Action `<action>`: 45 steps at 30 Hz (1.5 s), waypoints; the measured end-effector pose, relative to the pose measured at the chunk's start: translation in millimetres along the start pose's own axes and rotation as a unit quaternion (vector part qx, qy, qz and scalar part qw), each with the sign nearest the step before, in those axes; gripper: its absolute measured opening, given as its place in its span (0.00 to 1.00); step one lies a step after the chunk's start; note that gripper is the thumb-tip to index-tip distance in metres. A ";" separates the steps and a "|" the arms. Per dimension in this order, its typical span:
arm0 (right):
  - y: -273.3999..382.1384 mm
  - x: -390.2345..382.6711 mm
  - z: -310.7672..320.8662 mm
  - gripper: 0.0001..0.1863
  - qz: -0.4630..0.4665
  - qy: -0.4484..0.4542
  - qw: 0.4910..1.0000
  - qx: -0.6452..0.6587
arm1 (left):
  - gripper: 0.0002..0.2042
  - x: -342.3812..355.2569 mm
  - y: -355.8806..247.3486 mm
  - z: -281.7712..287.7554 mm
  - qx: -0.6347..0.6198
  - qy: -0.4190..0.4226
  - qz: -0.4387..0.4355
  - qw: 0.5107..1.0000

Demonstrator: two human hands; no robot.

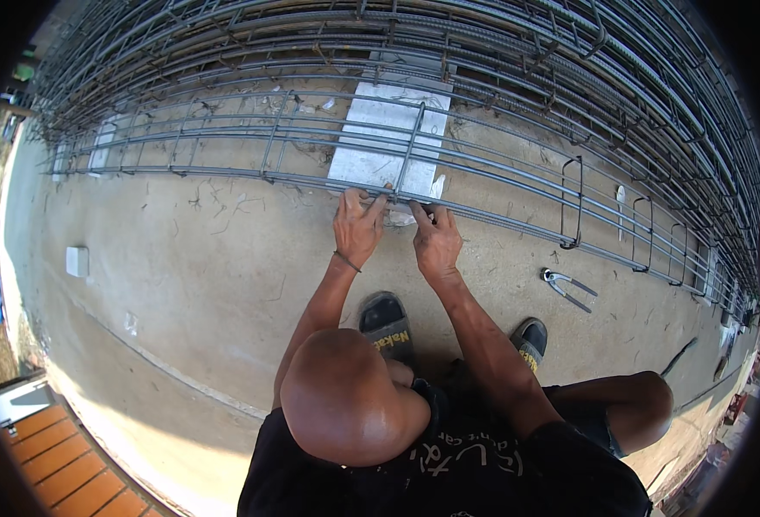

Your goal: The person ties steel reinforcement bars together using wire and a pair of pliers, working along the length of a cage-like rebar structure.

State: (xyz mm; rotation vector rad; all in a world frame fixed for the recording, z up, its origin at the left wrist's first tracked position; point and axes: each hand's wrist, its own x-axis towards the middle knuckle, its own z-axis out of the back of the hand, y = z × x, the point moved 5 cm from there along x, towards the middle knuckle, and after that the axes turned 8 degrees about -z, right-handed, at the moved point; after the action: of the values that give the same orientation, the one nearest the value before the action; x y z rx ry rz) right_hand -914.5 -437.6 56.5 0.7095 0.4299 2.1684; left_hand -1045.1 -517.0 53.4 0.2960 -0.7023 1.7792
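Note:
A long cage of steel reinforcing bars (pixel 311 180) runs across in front of me, with square stirrups (pixel 412 146) around its lengthwise bars. My left hand (pixel 360 228) is closed at the near lower bar, just left of a stirrup's corner, its fingertips against the steel. On the other side of that corner my right hand (pixel 437 243) is bent into a pinch close to the same bar. Whatever lies between its fingertips is too small to make out. A pair of end-cutting pincers (pixel 567 288) with grey handles lies on the concrete to the right, apart from both hands.
A pale flat board (pixel 388 112) lies beneath the cage. More stacked rebar cages (pixel 518 39) fill the far side. A white block (pixel 77 261) sits on the concrete floor (pixel 199 284) at left. My sandalled feet (pixel 386 320) are close below my hands. Wire scraps (pixel 216 207) are scattered about.

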 end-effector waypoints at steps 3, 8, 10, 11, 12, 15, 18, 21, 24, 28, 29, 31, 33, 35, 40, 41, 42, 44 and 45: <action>1.5 4.0 4.7 0.15 -0.003 -0.016 1.000 -0.001 | 0.12 -1.7 0.3 -3.4 0.040 0.021 0.001 0.999; -17.8 3.0 18.6 0.11 -0.020 -0.042 0.999 -0.004 | 0.12 2.3 -9.0 -5.8 0.070 0.003 0.027 0.997; -27.1 -4.2 25.5 0.09 -0.025 -0.024 0.999 0.009 | 0.10 2.7 -9.7 -4.2 0.043 -0.015 0.029 0.999; -31.0 -6.4 28.7 0.08 -0.038 -0.011 0.999 0.018 | 0.09 0.6 -8.4 -5.2 0.044 -0.010 0.025 0.999; -34.0 -7.6 29.6 0.08 -0.053 0.002 0.998 0.027 | 0.09 -2.1 -5.3 -4.9 0.045 -0.004 0.021 0.999; -28.7 -4.0 22.5 0.07 -0.085 0.077 0.981 0.153 | 0.09 -5.4 7.1 -5.0 -0.007 -0.038 0.064 0.997; -36.4 -1.2 18.0 0.06 -0.128 0.000 0.970 0.204 | 0.09 5.9 12.4 -3.0 -0.078 -0.088 0.099 0.988; -32.0 5.5 16.8 0.06 -0.078 -0.080 0.984 0.138 | 0.10 12.4 12.1 -1.3 -0.088 -0.109 0.108 0.984; -25.3 4.0 12.6 0.07 -0.054 -0.119 0.984 0.119 | 0.10 12.8 8.8 0.3 -0.051 -0.103 0.076 0.991; -30.4 0.3 6.5 0.10 -0.073 -0.091 0.989 0.091 | 0.12 11.9 5.5 5.3 -0.022 -0.098 0.041 0.994; -30.0 -1.7 6.9 0.10 -0.075 -0.088 0.990 0.078 | 0.11 5.9 5.7 3.5 -0.016 -0.072 0.025 0.997; -29.7 -3.6 6.1 0.12 -0.082 -0.082 0.992 0.059 | 0.11 -6.1 6.3 -1.1 -0.005 -0.020 -0.006 1.000; -26.7 -3.3 5.1 0.13 -0.089 -0.078 0.992 0.048 | 0.10 -7.8 9.1 -2.0 -0.020 -0.022 -0.004 1.000; -23.1 -3.6 5.1 0.13 -0.096 -0.086 0.990 0.049 | 0.10 -5.7 11.3 -3.3 -0.027 -0.017 -0.006 0.999; -16.6 -3.6 0.6 0.12 -0.119 -0.093 0.988 0.026 | 0.12 -0.4 15.4 -9.4 -0.062 0.024 0.068 0.995; -16.3 -3.0 -1.7 0.11 -0.135 -0.097 0.986 0.027 | 0.12 0.3 14.4 -8.5 -0.058 0.024 0.066 0.996; -17.0 -2.2 -3.0 0.11 -0.152 -0.101 0.983 0.028 | 0.12 0.8 13.9 -7.3 -0.055 0.025 0.064 0.996; -16.8 0.2 -4.7 0.09 -0.156 -0.106 0.982 0.026 | 0.13 2.5 13.4 -4.9 -0.067 0.030 0.067 0.995; -16.2 1.1 -5.7 0.09 -0.157 -0.109 0.981 0.026 | 0.13 4.3 13.1 -4.8 -0.082 0.034 0.073 0.993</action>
State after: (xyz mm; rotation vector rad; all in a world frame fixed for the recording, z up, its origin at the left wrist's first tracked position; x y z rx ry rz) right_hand -909.1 -427.0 44.1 0.8370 0.4507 1.7690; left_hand -1058.1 -513.1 47.9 0.0731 -0.8333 1.8459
